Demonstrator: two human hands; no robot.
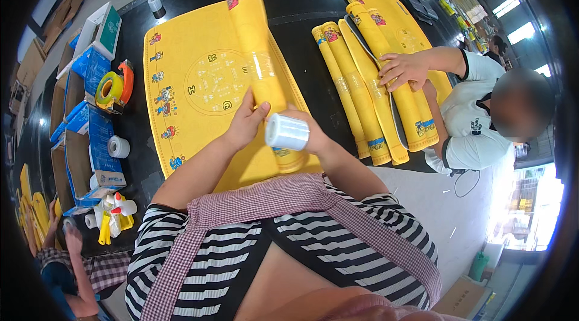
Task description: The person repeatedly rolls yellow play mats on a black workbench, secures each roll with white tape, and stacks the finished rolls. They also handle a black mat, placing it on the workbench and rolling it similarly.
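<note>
Left hand (244, 120): closed on the near half of a long yellow printed mat rolled into a tube (246, 22), thumb on top, other fingers partly hidden; the grip probably stops it unrolling.
Right hand (313, 131): wrapped around a thick roll of transparent tape (288, 133), just beside the left, apart from it; whether its fingers also touch the tube cannot be told.
Tube's position: between the hands, its far end pointing away from the body, likely so that its middle comes within easy reach.
Shiny band: transparent tape (261, 66) crosses the tube just beyond the left hand, seemingly to hold the curl.
Under the hands: a flat yellow mat with cartoon figures and a printed circle (187, 79), spread on a glossy black table (295, 37).
Left of the hands: an orange tape dispenser with yellow tape (125, 82) beside blue cardboard boxes (105, 140), perhaps parked there to free the working area.
Right, farther off: a co-worker's hand (404, 70) rests on another yellow tube (416, 119), apparently steadying it beside other rolled mats (347, 85).
</note>
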